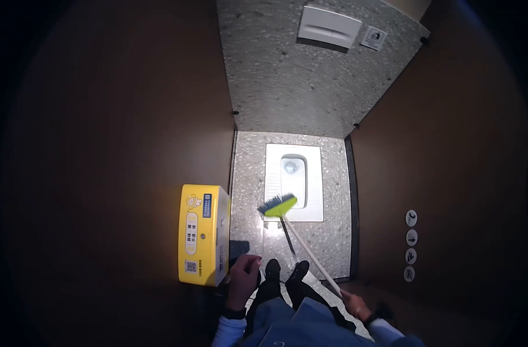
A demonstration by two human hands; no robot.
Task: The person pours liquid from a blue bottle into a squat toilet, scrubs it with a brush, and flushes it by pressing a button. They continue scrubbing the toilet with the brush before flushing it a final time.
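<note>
My right hand point(356, 305), low at the right, is wrapped around the pale handle of a broom point(310, 251). The broom's lime-green head point(282, 206) has dark bristles pointing up and left. In this view it overlaps the front left corner of a white squat toilet point(315, 191) set in the floor. My left hand point(243, 280) hovers beside the yellow box on the left partition, fingers curled in toward the thumb, with nothing showing between them.
The yellow box point(200, 237) with printed labels juts from the left brown partition point(131, 144). Another brown partition point(437, 173) with round stickers stands at right. A speckled wall point(293, 87) with a white panel point(330, 28) rises behind the toilet. My black shoes point(299, 270) stand on the speckled floor.
</note>
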